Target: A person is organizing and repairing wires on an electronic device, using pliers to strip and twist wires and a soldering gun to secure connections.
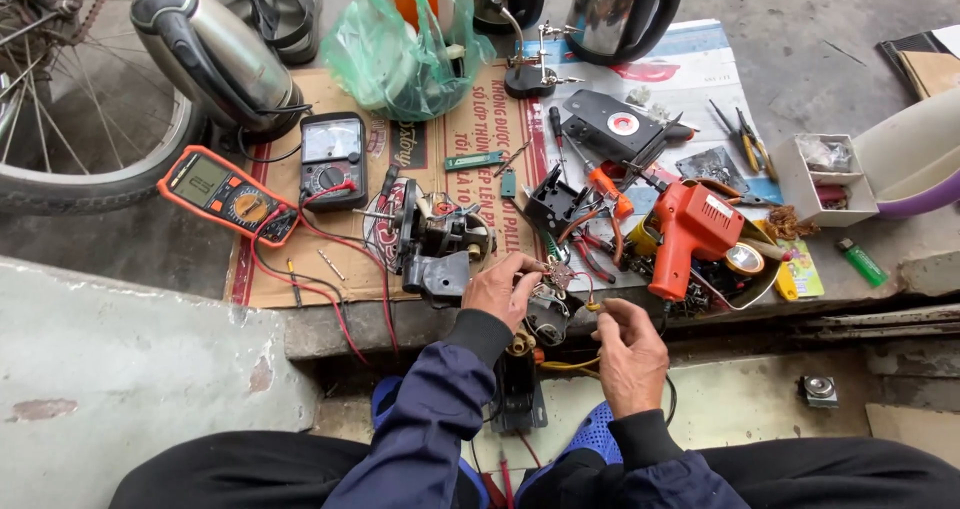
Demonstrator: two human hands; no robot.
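My left hand [503,287] pinches a small circuit part with thin wires [557,274] just above a dark motor-like assembly [440,239] on the cardboard. To the right and slightly lower, my right hand [630,341] has its fingers curled around a thin wire [592,307] that runs from the same part. A black box-shaped piece [518,394] with yellow and red leads hangs below both hands, between my knees.
An orange soldering gun [688,231], pliers, screwdrivers and tape lie to the right. An orange digital multimeter [225,194] and a black analogue meter [332,159] sit left. Behind them are kettles [215,54], a green bag [395,44], a bicycle wheel [80,119] and a white parts box [828,177].
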